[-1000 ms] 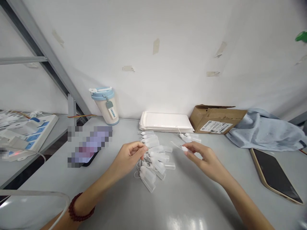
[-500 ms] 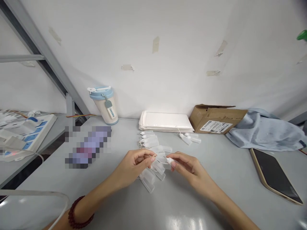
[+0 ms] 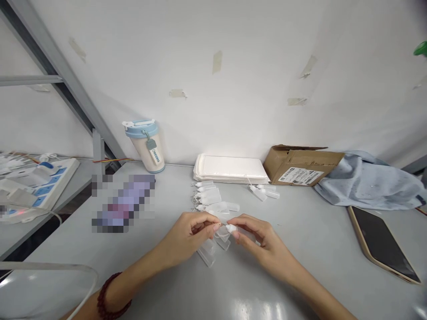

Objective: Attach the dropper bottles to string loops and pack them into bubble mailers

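My left hand point(image 3: 191, 236) is closed in a pinch above the table; what its fingertips hold is too small to make out. Facing it, my right hand point(image 3: 267, 242) grips a small clear squeeze bottle with a white needle-tip nozzle point(image 3: 231, 228). The nozzle points left, close to my left fingertips, and most of the bottle's body is hidden by my fingers. A thin white loop hangs below the nozzle. Several similar clear bottles point(image 3: 210, 196) lie in a row behind and beneath my hands. A few more bottles point(image 3: 258, 193) lie farther back on the right.
White padded envelopes point(image 3: 233, 168) are stacked against the wall beside a cardboard box point(image 3: 300, 166). To the right are a grey cloth point(image 3: 370, 182) and a phone point(image 3: 383, 242). A tumbler point(image 3: 147, 146), a blurred purple item point(image 3: 128, 202) and a power strip point(image 3: 50, 186) stand left.
My two hands have come closer together, narrowing the gap between the left fingertips and the nozzle. The right hand with the bottle has moved slightly left and down.
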The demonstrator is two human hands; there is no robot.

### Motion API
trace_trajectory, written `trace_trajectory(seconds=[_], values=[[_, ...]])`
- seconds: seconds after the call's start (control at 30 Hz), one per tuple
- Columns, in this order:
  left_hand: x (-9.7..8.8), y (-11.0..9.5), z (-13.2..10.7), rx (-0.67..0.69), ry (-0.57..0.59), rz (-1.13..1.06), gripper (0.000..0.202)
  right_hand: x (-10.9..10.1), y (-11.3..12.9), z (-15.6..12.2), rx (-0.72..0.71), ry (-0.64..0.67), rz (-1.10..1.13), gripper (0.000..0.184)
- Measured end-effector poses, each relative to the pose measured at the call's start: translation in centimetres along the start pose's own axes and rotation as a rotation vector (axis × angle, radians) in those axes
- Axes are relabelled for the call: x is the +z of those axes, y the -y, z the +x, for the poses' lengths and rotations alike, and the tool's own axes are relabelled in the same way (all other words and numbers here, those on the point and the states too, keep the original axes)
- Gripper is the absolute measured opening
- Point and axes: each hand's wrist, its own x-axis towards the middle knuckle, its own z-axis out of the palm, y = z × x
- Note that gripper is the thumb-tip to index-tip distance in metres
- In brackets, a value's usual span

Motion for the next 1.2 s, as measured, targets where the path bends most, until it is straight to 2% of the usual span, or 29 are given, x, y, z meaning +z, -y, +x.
trace_trajectory(seconds=[0.7,1.03,1.2], values=[[-0.03,-0.09,-0.04,0.022,0.002,0.053,0.026,-0.06,0.06,-0.06,-0.049,-0.008,-0.049,0.023],[0.33,-0.26,-0.18,0.151,-0.01,0.185,0.021,0.38,-0.08,-0.32,-0.195,-0.028,-0.091,0.025],[0.67,-0.05,-0.22,0.146,0.016,0.158,0.02,0.2,0.07,-0.36,-0.224,0.006,-0.091,0.023]])
